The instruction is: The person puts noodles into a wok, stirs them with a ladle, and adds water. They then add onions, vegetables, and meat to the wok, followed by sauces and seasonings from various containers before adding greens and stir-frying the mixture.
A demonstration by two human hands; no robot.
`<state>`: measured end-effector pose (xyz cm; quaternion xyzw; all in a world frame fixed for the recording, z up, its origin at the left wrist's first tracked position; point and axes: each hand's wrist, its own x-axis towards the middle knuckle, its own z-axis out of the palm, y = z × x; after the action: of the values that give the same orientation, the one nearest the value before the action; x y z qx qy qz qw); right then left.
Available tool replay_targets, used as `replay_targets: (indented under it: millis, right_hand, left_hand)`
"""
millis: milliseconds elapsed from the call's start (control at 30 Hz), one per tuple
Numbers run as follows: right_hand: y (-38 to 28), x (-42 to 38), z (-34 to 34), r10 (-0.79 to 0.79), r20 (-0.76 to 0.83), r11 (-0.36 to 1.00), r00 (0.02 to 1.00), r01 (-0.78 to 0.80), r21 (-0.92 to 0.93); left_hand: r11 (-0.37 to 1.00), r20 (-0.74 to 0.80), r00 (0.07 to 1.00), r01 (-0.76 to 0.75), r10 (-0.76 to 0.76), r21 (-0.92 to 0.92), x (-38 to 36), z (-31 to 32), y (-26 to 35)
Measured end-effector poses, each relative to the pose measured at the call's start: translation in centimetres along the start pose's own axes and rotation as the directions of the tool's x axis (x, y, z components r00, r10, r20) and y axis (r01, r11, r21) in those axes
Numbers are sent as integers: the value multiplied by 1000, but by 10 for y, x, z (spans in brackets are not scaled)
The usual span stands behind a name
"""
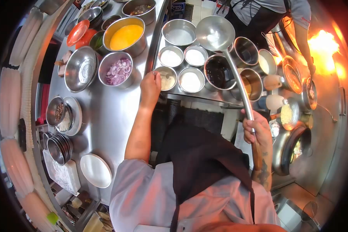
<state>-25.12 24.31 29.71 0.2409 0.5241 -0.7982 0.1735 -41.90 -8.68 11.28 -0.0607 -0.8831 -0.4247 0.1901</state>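
In my right hand is a long-handled steel ladle, its fingers wrapped round the handle near the wooden end. The ladle's wide bowl is raised over the group of seasoning pots. My left hand is closed at the left rim of a small steel pot of pale beige contents; whatever its fingers may pinch is too small to make out. Beside that pot stand steel pots of white powder and a larger pot of dark liquid.
Left, a steel counter bears a pot of yellow liquid, a pot of sliced red onion, stacked bowls and a white plate. Right, flames rise near another person's arm; a wok sits nearer.
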Motion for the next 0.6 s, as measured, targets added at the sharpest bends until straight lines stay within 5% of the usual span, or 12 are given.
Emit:
replay_targets:
  millis: [600]
  right_hand:
    - [-1, 0, 15, 30, -20, 997, 999, -31, -74]
  left_hand:
    - [991, 63, 998, 23, -15, -133, 7, 1, -2]
